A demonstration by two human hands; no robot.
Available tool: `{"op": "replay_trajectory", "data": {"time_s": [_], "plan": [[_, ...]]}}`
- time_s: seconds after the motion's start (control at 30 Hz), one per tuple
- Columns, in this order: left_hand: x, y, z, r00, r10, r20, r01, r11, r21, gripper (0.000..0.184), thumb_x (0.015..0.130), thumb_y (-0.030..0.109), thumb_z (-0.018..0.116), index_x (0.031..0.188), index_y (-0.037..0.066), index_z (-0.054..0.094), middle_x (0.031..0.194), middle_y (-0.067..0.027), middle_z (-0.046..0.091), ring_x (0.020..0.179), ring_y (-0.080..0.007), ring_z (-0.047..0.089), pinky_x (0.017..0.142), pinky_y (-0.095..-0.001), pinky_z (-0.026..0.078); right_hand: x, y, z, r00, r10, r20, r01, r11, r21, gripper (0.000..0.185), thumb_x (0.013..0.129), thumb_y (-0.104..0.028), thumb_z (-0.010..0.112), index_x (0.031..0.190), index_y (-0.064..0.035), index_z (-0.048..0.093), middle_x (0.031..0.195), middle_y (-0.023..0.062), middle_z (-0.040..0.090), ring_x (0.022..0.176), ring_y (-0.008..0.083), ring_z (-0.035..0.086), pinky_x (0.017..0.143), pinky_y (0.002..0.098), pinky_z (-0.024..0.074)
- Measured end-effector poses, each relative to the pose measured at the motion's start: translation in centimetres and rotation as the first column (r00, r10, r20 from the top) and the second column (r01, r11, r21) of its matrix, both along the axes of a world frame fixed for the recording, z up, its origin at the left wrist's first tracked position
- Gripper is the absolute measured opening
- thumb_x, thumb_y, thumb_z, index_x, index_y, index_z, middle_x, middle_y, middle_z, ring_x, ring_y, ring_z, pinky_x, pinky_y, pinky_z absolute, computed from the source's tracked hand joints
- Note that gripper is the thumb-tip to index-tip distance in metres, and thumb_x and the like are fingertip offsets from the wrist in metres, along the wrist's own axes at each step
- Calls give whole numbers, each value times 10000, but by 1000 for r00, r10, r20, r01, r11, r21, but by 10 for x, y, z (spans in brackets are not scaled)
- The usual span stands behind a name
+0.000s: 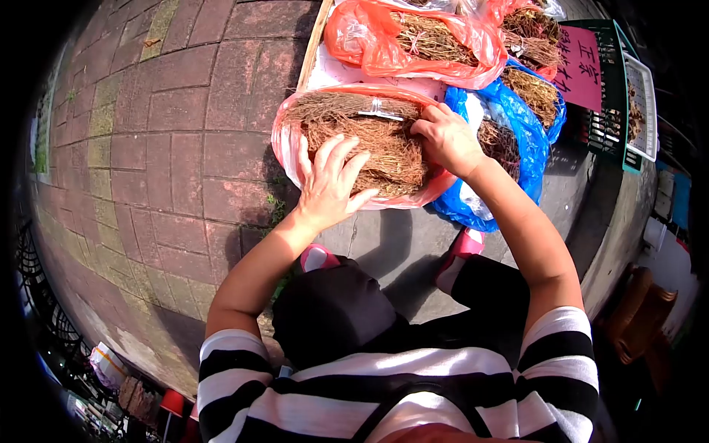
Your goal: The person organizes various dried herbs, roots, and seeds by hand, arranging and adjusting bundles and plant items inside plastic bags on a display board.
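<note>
A pinkish-red plastic bag (pixel 283 151) lies open in front of me, filled with brown dried stems or roots (pixel 388 159). My left hand (pixel 329 181) rests on the left part of these stems, its fingers spread. At their right end is my right hand (pixel 449 140), fingers curled in and pressed together beside the bag's rim. Whatever sits between those fingertips is hidden. A pale, shiny strip (pixel 380 114) lies across the upper stems.
Beyond is another red bag (pixel 351 37) of bundled stems. Blue bags (pixel 532 151) with dried plants lie to the right. A pink handwritten sign (pixel 581 68) leans by a green crate (pixel 609 96). Brick paving (pixel 177 111) stretches left. My pink shoes (pixel 467 242) are below the bags.
</note>
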State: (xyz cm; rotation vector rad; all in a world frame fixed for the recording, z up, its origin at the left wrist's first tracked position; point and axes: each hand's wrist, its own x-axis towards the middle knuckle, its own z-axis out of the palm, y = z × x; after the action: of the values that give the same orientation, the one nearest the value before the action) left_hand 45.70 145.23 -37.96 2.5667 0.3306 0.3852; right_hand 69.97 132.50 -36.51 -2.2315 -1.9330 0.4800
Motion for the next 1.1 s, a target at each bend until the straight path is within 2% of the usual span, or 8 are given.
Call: {"op": "replay_trajectory", "data": {"time_s": [0.07,0.3,0.47,0.57,0.7,0.83,1.0,1.1], "plan": [[-9,-6,1,998,-48,-33,48,999,-5,822,609,404,819,1312,108,512,1327,-95,450,1262,-306,378,1102,-615,114,8,8,22,995,-85,-48,84,996,-16,172,733,-74,659,904,-86,671,911,94,570,942,304,544,840,376,479],[-1,-10,-14,995,-47,-84,47,999,-6,679,679,277,784,1288,107,535,1235,-51,526,1162,-260,481,1089,-617,150,-6,40,71,967,-122,-225,126,992,6,228,795,-168,712,938,-8,637,837,181,623,785,373,619,703,417,505],[1,-11,-17,999,32,19,-32,999,23,570,682,279,783,1191,113,588,1253,-68,533,1194,-274,486,1094,-612,152,-51,60,-4,929,-177,-326,153,983,-100,227,787,-137,687,968,-26,608,920,199,656,890,390,632,776,460,508],[-10,-15,-10,1000,-7,9,6,996,86,656,689,330,778,1270,124,555,1339,-79,479,1269,-281,417,1106,-611,132,-44,51,-3,825,-188,-533,237,971,24,223,792,-114,673,983,-18,607,940,209,655,905,400,627,795,448,507],[-8,-6,-8,986,-77,-148,99,984,146,696,696,357,771,1320,167,530,1379,-61,449,1308,-269,366,1108,-626,100,-8,39,12,874,-248,-417,304,950,73,266,795,-49,659,1055,-15,616,1017,177,632,943,323,631,845,386,501],[18,13,-6,996,44,-75,-22,964,266,536,708,311,766,1203,176,609,1336,-40,500,1287,-259,395,1091,-618,132,-1,35,-24,948,-58,-314,52,998,-26,358,801,-75,622,1157,-35,619,1170,161,598,1145,331,548,1011,411,427],[18,17,-4,973,-69,-221,122,964,237,493,703,301,772,1146,141,629,1303,-77,529,1222,-281,493,1094,-646,135,12,27,-3,937,32,-349,-72,992,-102,416,819,-96,623,1231,-55,577,1179,167,607,1140,343,543,1014,413,424],[18,11,19,935,-71,-349,166,954,251,628,656,334,802,1210,126,591,1357,-133,472,1300,-323,405,1100,-652,115,43,-13,22,925,73,-373,-26,991,128,320,837,-112,628,1148,-49,589,1084,167,628,1056,346,572,927,423,463]]}}
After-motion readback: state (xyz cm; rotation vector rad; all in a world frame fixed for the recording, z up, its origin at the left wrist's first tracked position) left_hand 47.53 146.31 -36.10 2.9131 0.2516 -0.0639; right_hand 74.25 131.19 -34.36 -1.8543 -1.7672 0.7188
